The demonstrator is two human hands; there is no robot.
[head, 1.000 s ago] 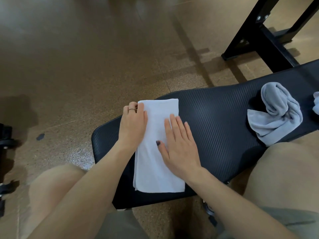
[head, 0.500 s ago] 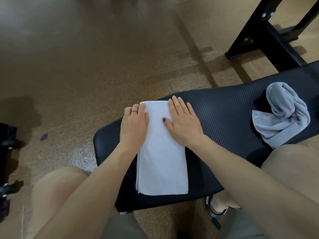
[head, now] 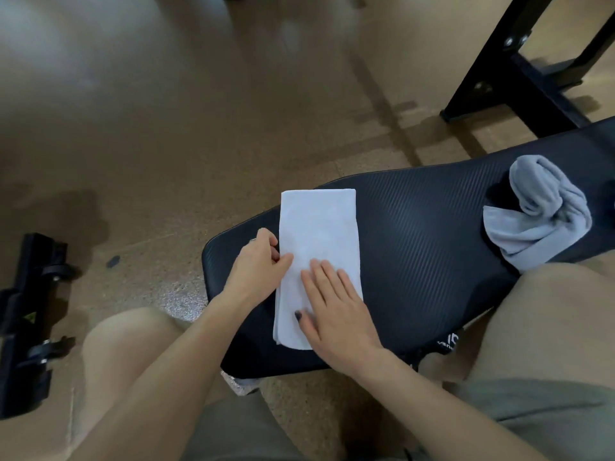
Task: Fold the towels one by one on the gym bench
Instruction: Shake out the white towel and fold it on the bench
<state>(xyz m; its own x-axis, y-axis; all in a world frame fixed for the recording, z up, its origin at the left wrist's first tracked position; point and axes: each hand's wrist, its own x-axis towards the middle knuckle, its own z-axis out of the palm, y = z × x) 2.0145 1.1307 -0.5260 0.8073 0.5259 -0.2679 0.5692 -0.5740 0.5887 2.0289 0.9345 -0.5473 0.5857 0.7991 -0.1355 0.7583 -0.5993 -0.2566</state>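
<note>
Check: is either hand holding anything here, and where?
The left hand pinches the white towel at its left long edge; the right hand only presses flat on it.

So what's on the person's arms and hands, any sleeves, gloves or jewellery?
Both forearms are bare: no sleeves, no gloves. The right hand has dark polish on its thumbnail. A ring seems to show on the left hand, too blurred to be sure.

1. The left hand (head: 258, 267) is sitting at the left long edge of the white towel (head: 317, 227), thumb lying on top of the cloth and fingers curled at the edge, pinching it.
2. The right hand (head: 336, 312) is lying palm down on the towel's near half, fingers straight and together.
3. Both forearms are reaching toward the towel from the near side.
</note>
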